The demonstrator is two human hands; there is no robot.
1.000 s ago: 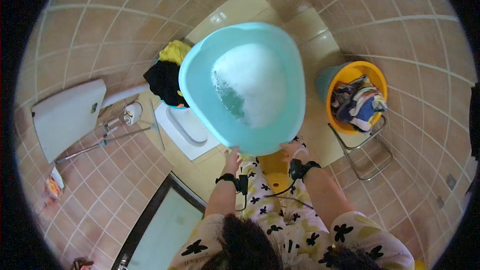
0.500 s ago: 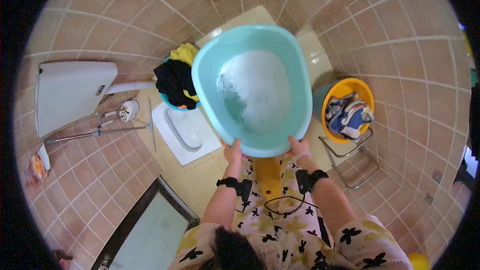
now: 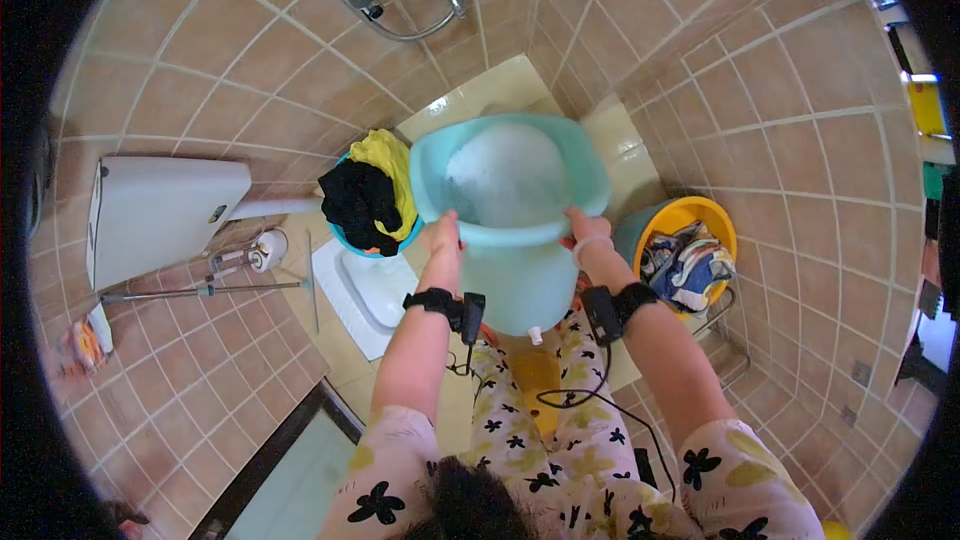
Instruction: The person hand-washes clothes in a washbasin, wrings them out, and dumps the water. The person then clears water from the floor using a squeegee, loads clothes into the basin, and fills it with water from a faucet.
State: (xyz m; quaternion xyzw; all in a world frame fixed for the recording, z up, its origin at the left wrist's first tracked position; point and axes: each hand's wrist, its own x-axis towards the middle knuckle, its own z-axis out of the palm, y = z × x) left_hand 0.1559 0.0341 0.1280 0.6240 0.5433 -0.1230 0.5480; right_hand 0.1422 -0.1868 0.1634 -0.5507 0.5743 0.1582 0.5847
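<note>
A pale turquoise basin point(image 3: 520, 285) is tipped away from me, its near wall and a small white drain plug point(image 3: 536, 336) facing me. Foamy, sudsy water point(image 3: 508, 175) lies inside. My left hand point(image 3: 442, 233) grips the near rim on the left, fingers closed round it. On the right side of the same rim, my right hand point(image 3: 590, 227) is also closed on it. Just left of the basin, black clothes point(image 3: 358, 202) and a yellow garment point(image 3: 390, 162) lie in a blue tub point(image 3: 350, 243).
Below the blue tub is a white squat toilet point(image 3: 362, 290). At right stands a bucket with an orange rim point(image 3: 722, 225) holding mixed clothes point(image 3: 688, 265). A squeegee mop point(image 3: 215, 290) leans by the left wall, and a shower hose point(image 3: 425, 32) hangs above the basin. An orange stool point(image 3: 535, 375) sits between my legs.
The basin has been raised on my side and tipped forward, so its near outer wall and plug now show. Both hands have moved away from me with its rim.
</note>
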